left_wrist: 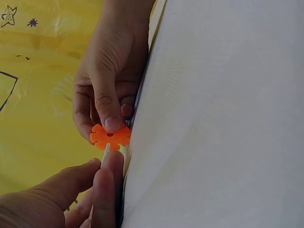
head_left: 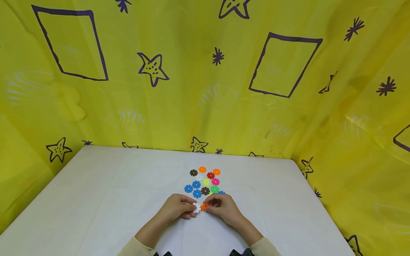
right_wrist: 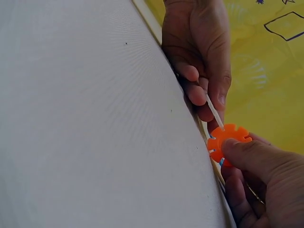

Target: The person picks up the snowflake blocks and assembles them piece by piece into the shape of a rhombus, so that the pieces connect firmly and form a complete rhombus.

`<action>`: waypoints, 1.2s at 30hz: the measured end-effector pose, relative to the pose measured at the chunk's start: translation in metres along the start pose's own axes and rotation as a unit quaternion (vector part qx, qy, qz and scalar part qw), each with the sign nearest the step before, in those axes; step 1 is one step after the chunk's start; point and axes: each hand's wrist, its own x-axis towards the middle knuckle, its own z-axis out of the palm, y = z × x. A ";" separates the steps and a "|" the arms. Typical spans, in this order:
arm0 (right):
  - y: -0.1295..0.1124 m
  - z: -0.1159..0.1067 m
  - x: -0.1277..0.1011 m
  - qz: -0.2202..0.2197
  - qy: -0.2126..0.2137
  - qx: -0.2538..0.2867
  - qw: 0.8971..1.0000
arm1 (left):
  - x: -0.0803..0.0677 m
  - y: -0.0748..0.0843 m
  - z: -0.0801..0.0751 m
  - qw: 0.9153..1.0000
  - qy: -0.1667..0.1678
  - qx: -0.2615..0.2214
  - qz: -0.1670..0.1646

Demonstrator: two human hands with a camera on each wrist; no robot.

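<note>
Low over the white table [head_left: 105, 199] my left hand [head_left: 192, 209] pinches a white notched disc [head_left: 196, 207], and my right hand [head_left: 209, 205] pinches an orange notched disc [head_left: 203, 207]. The two discs meet between the hands. In the left wrist view the orange disc [left_wrist: 110, 136] faces the camera under the right hand's thumb [left_wrist: 110, 121], and the white disc [left_wrist: 105, 154] shows edge-on, slotted into it from my left hand [left_wrist: 102, 173]. The right wrist view shows the orange disc [right_wrist: 228, 138] in my right hand [right_wrist: 237, 152] and the thin white disc [right_wrist: 213, 111] held by the left hand [right_wrist: 209, 95].
Several loose discs [head_left: 205, 182] in blue, brown, orange, red, pink, green and yellow lie on the table just beyond the hands. A yellow cloth backdrop [head_left: 205, 89] with purple stars and squares closes in the table at the back and sides.
</note>
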 end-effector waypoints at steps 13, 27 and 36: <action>-0.005 0.005 0.001 0.010 0.002 -0.004 1.000 | -0.001 0.000 0.000 1.000 0.005 -0.003 0.010; -0.035 0.003 -0.005 -0.007 -0.010 0.022 1.000 | -0.002 0.001 0.004 1.000 0.001 -0.024 -0.001; -0.039 0.004 -0.006 0.006 -0.008 0.019 1.000 | -0.003 0.001 0.002 1.000 -0.002 -0.022 -0.002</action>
